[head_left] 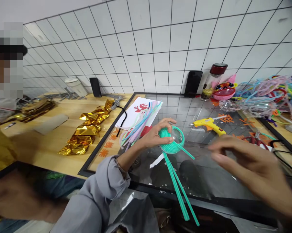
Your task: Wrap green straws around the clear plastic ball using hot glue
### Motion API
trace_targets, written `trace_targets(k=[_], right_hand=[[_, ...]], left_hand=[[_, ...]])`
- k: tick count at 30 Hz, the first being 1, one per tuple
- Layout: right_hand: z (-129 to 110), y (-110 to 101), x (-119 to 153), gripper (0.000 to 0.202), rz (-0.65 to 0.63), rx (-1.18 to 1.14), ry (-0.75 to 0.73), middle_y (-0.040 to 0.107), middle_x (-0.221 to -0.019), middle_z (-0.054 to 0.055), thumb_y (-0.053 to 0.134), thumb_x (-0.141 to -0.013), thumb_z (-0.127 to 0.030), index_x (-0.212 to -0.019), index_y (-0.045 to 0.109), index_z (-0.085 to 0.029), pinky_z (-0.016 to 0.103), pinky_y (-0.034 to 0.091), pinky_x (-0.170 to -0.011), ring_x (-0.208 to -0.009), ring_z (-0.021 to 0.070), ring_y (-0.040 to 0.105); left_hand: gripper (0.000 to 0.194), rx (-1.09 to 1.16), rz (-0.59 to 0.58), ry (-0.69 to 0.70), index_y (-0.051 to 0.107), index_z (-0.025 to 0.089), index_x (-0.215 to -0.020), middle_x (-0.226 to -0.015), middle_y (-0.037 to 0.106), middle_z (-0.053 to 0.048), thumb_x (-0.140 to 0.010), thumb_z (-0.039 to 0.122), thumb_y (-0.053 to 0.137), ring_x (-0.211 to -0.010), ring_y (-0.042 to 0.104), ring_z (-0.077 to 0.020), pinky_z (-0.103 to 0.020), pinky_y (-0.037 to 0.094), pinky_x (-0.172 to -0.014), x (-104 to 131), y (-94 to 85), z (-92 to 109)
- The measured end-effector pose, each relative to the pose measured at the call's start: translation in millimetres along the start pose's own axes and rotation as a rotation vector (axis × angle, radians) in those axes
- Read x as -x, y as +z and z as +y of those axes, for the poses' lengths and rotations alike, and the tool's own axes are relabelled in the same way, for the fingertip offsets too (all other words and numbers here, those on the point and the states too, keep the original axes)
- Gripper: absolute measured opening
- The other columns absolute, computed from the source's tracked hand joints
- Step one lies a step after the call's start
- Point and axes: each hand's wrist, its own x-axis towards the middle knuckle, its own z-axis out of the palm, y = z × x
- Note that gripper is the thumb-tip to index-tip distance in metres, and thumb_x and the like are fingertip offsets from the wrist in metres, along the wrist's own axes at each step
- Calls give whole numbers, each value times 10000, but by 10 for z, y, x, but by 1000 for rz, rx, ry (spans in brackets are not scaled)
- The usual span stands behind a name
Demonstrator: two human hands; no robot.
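Note:
My left hand (164, 131) grips a turquoise coiled cup (169, 150), thumb across its rim and fingers around the far side. The cup appears wound from pipe cleaners around a clear, rounded piece (177, 135). One short end sticks out at the lower right, and several long turquoise stems (176, 187) hang below toward the table's front edge. To the right, my right hand (245, 165) is in the air, blurred by motion. Its thumb and forefinger are apart, with nothing visible between them. Beyond it lies a yellow glue gun (209, 125) with a clear glue stick in its back.
Pastel pipe cleaners (138, 124) lie on a white printed sheet (133, 108). Crumpled gold foil (87, 129) is on the left. Phones (193, 83) and a lidded jar (211, 82) stand along the wall. Red-handled scissors (254, 139) lie right. A co-worker's blurred arm (22, 197) is at left.

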Motion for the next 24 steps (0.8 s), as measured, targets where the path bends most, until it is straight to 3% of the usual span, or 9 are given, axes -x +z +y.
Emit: trace_targets(k=[3, 8, 12, 24], right_hand=[[33, 293, -408, 102, -69, 21, -85, 699, -846, 30, 689, -900, -299, -965, 658, -227, 286, 538, -653, -728, 171, 652], [110, 575, -406, 187, -181, 72, -12, 679, -787, 12, 714, -862, -275, -1000, 625, -186, 285, 500, -601, -627, 158, 626], [82, 626, -374, 21, -204, 35, -4, 623, -683, -22, 596, -907, -180, -922, 609, -187, 238, 445, -542, -559, 121, 570], [108, 625, -486, 186, -168, 20, -179, 658, -789, 29, 534, -887, -44, -923, 665, -169, 235, 484, -594, -655, 126, 615]], left_hand=[[239, 7, -3, -3, 540, 199, -854, -1367, 533, -135, -789, 317, 738, -1346, 502, -294, -494, 350, -1141, 9, -8, 6], [234, 17, -8, -14, 540, 202, -861, -1372, 529, -133, -793, 310, 735, -1353, 492, -286, -479, 361, -1133, 13, -6, 17], [228, 22, -12, -3, 535, 200, -862, -1362, 528, -136, -794, 303, 728, -1349, 494, -290, -484, 362, -1128, 4, -6, 9], [228, 42, -17, 13, 544, 205, -857, -1334, 545, -131, -779, 300, 736, -1372, 481, -312, -506, 344, -1145, -12, -5, -20]])
